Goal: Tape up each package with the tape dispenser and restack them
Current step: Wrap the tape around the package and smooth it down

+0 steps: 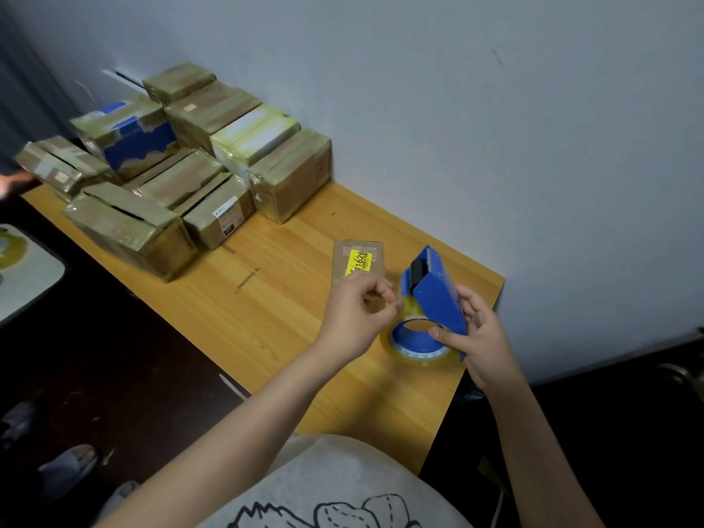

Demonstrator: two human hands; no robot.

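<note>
Right hand (pixel 476 333): grips my blue tape dispenser (pixel 434 295) steady.
Left hand (pixel 358 314): pinches tape end (pixel 403 306), freeing it for my yellow-labelled package (pixel 358 261).

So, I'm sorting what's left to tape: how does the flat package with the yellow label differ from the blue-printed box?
The yellow-label package is thin and lies alone on the table; the blue-printed box is bulkier and sits atop the pile. The box is wrapped in glossy tape; the package looks bare brown. Both are rectangular parcels.
</note>
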